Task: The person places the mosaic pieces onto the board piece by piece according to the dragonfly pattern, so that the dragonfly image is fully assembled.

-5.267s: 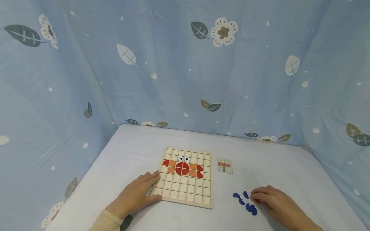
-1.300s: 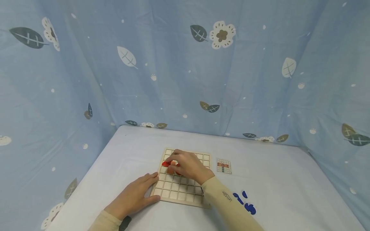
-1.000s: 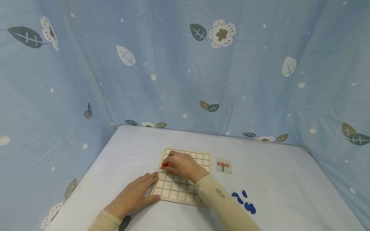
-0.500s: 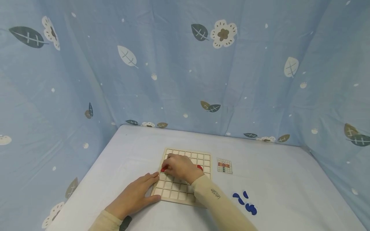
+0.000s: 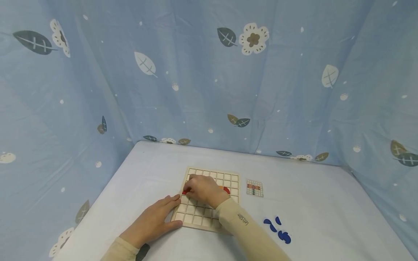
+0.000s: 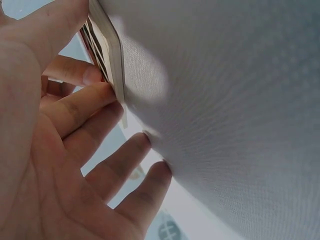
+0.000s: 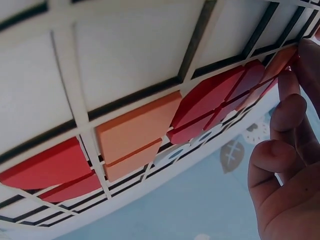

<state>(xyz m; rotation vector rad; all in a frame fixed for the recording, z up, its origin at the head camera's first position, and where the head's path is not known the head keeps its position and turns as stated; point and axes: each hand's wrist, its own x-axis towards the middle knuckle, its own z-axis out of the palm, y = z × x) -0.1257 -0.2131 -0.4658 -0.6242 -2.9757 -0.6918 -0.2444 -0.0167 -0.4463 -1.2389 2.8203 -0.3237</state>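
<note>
A wooden grid board (image 5: 197, 220) lies on the white table, with red and orange tiles set in its cells. My left hand (image 5: 153, 219) rests at its left side, fingers fairly straight and touching the board's edge (image 6: 117, 55). Reaching over the grid, my right hand (image 5: 205, 189) pinches a red quarter-circle tile (image 5: 185, 192) at a left-hand cell. In the right wrist view, orange square tiles (image 7: 140, 125), a red circle of quarter tiles (image 7: 210, 100) and red quarter-circle tiles (image 7: 47, 165) sit in the grid. The fingertips there partly hide the pinched tile.
Right of the board lies a small pattern card (image 5: 254, 187) with a printed grid picture. Several blue curved pieces (image 5: 284, 236) are scattered nearer the front right. A blue patterned curtain (image 5: 196, 72) stands around the table's back and sides.
My right hand picked up the red tile beside the blue pieces, carried it left onto the board and moved slightly down to a left-hand cell. My left hand has stayed put.
</note>
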